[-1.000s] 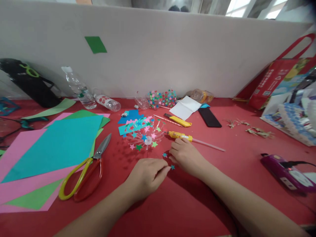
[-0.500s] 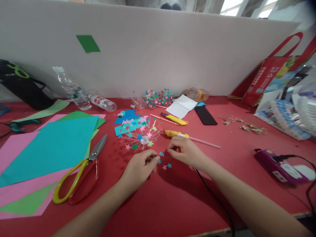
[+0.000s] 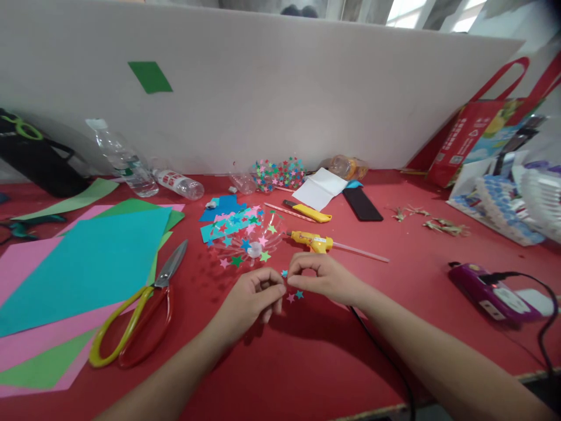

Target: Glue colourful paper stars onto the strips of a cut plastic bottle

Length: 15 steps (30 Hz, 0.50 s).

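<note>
In the head view, my left hand (image 3: 254,297) hovers low over the red table, thumb and index finger pinched together. My right hand (image 3: 322,276) is pinched too, its fingertips almost meeting the left ones. Whatever they hold, if anything, is too small to make out. Beneath the fingers lie a pink star (image 3: 290,298) and a blue star (image 3: 300,294). Just beyond sits a spread, clear plastic bottle piece (image 3: 255,250) with many coloured stars on it. A yellow glue gun (image 3: 310,240) with a clear glue stick lies behind my right hand.
Large scissors (image 3: 162,280) lie beside coloured paper sheets (image 3: 87,263) at left. Behind are plastic bottles (image 3: 179,183), a yellow utility knife (image 3: 309,211), a white folded paper (image 3: 319,188) and a black phone (image 3: 363,203). A purple power strip (image 3: 491,292) with a black cord is at right.
My right hand has moved left, bringing its fingertips up to my left hand's. The view has shifted slightly; the glue gun shows more fully now.
</note>
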{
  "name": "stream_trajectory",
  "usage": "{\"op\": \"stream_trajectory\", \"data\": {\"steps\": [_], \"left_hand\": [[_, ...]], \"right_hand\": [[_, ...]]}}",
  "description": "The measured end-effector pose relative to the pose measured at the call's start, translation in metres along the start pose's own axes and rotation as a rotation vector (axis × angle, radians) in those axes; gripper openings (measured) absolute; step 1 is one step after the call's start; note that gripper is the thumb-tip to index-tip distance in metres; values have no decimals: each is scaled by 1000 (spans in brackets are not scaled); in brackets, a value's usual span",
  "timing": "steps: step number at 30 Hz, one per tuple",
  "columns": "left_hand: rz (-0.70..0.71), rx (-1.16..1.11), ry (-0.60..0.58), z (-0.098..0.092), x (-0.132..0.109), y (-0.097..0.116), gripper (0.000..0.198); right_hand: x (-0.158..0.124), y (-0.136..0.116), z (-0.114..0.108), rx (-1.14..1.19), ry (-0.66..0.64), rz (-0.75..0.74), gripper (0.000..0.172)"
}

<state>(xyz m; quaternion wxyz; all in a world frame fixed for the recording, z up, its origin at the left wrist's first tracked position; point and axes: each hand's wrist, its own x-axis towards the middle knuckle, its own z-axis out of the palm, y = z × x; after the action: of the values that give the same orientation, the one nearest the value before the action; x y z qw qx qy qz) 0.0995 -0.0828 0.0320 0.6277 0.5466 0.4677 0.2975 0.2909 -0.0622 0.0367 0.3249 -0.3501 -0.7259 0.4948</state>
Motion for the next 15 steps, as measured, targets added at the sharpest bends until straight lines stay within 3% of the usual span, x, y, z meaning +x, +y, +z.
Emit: {"op": "stream_trajectory", "data": {"steps": [5,8,10,12,15], "left_hand": [[-5,-34,-19,1,-1,2,18],[40,9,-4,2,-4,4,16],[72,74,3,2,-7,5,15],[108,153,2,3,-10,6,14],[186,274,10,4,-14,7,13]], "right_hand": [[-1,1,3,-41,33,-14,18],[-2,5,-4,-283,84,15,28],[-1,6,-14,-615,197,130,39],[0,6,-25,-963,298,338,48],[1,4,-37,-1216,273,626,55]]}}
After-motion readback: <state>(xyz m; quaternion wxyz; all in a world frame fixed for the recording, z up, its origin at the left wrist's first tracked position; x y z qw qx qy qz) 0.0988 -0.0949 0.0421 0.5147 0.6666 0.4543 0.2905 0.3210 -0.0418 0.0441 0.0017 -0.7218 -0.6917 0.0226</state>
